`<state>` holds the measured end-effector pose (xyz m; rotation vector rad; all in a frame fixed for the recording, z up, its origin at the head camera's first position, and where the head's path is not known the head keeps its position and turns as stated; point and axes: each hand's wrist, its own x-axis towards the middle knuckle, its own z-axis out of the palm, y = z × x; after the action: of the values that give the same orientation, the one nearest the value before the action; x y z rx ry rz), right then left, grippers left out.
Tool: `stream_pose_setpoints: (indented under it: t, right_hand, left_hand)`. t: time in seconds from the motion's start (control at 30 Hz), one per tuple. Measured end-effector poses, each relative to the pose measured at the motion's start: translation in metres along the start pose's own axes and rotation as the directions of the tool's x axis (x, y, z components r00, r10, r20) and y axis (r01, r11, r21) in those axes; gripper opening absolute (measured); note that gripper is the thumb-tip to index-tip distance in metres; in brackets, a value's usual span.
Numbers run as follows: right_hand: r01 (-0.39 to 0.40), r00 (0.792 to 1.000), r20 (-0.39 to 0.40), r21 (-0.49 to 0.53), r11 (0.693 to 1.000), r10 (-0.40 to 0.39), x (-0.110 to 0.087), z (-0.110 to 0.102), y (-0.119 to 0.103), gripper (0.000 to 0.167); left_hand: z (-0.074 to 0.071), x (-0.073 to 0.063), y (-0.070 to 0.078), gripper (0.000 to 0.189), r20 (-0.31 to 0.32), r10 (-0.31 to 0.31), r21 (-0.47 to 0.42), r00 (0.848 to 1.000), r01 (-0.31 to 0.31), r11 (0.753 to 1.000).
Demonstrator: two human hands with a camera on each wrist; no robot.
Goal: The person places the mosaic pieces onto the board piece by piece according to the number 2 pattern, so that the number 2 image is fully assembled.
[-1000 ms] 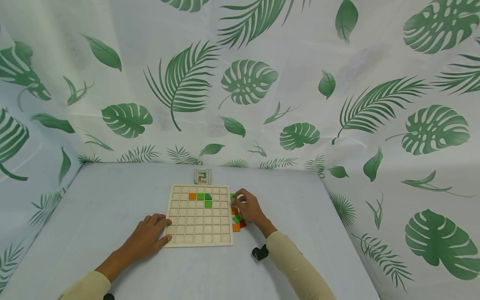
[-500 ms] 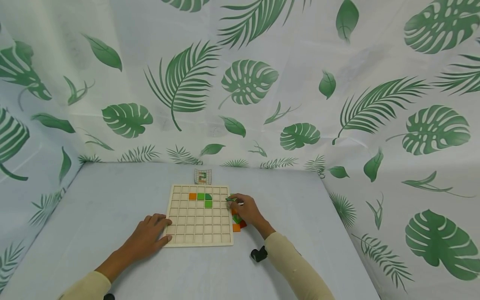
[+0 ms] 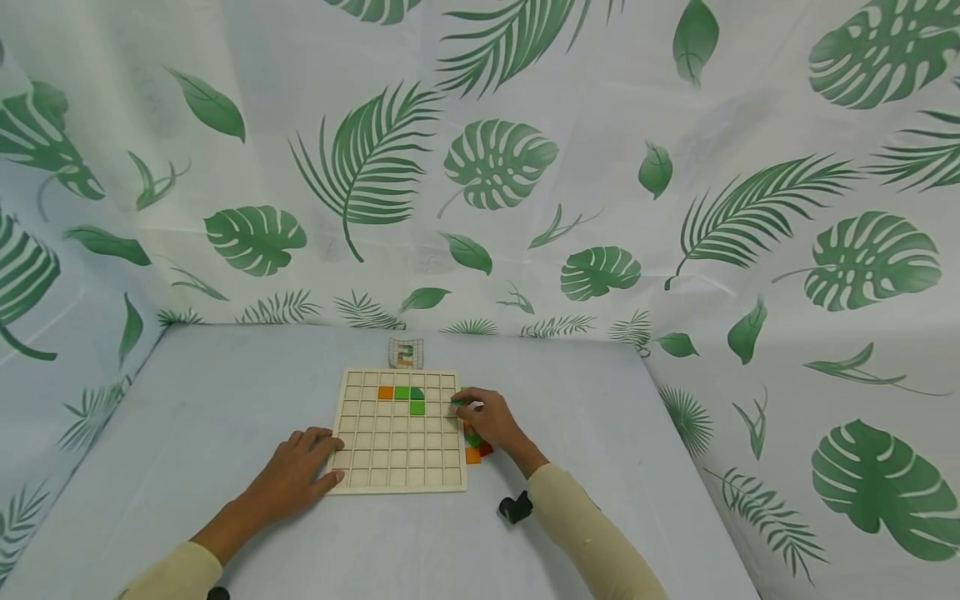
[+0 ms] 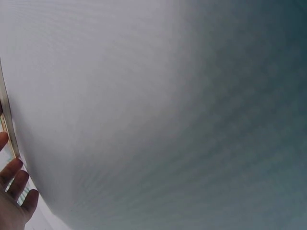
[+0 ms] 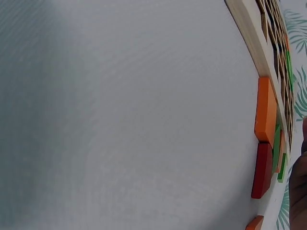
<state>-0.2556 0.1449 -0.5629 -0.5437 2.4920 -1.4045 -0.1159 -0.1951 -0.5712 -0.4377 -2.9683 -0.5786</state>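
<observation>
A square wooden grid board (image 3: 375,458) lies on the table in the head view. My left hand (image 3: 300,468) rests at its left edge, fingers spread and thumb on the rim. Over the right rim, my right hand (image 3: 491,419) pinches a small dark green tile (image 3: 456,402) between thumb and fingertips. In the upper rows sit an orange tile (image 3: 386,392), a green tile (image 3: 402,392), a dark green rounded tile (image 3: 417,393) and, below it, another green tile (image 3: 417,408). The right wrist view catches only part of the right hand (image 5: 298,194) at its edge.
Loose tiles lie against the board's right side, among them an orange one (image 5: 265,112) and a dark red one (image 5: 262,170); the right hand partly covers them from above. Behind the board stands a small pattern card (image 3: 406,354). A leaf-printed sheet (image 3: 480,275) hangs at the back.
My right hand has come from the loose tiles leftward to the board's right rim, with the dark green tile now showing at its fingertips. My left hand has stayed put.
</observation>
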Motion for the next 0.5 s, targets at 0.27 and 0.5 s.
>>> stream_pose_setpoints:
  t: [0.27, 0.5]
  right_hand:
    - [0.028, 1.000, 0.007, -0.031, 0.999, -0.027, 0.0007, 0.0025, -0.0051, 0.022]
    - [0.045, 0.999, 0.022, -0.054, 0.998, -0.043, 0.0025, 0.0043, -0.0066, 0.020]
  left_hand:
    - [-0.0011, -0.0007, 0.0013, 0.043, -0.006, 0.007, -0.002, 1.000, -0.007, 1.000]
    - [-0.0017, -0.0003, 0.0017, 0.043, -0.003, 0.003, 0.002, 1.000, -0.003, 1.000]
